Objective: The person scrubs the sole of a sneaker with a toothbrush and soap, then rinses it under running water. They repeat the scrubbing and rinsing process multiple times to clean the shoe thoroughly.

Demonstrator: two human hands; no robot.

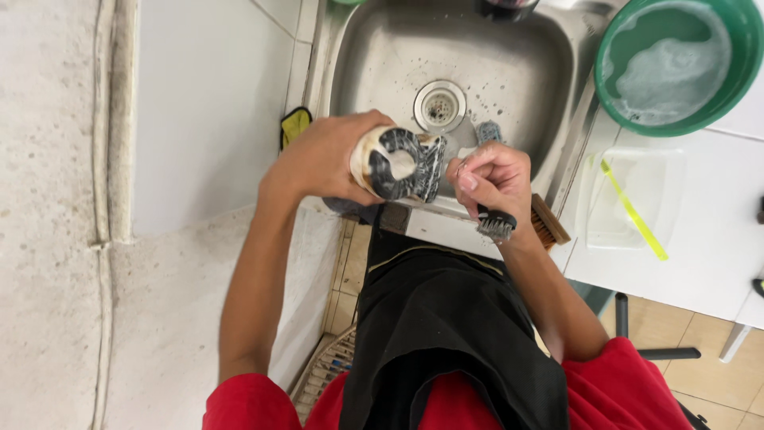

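Over a steel sink [509, 72], the left hand [322, 159] grips a black-and-white shoe [402, 163], heel toward the camera. Just beside it, the right hand [493, 179] is closed around a small black brush [496, 225]. A green basin [676, 64] of soapy water sits on the white table [708, 255].

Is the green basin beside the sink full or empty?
Partly full: the green basin holds soapy water, with white foam across its middle and the inner wall showing above it.
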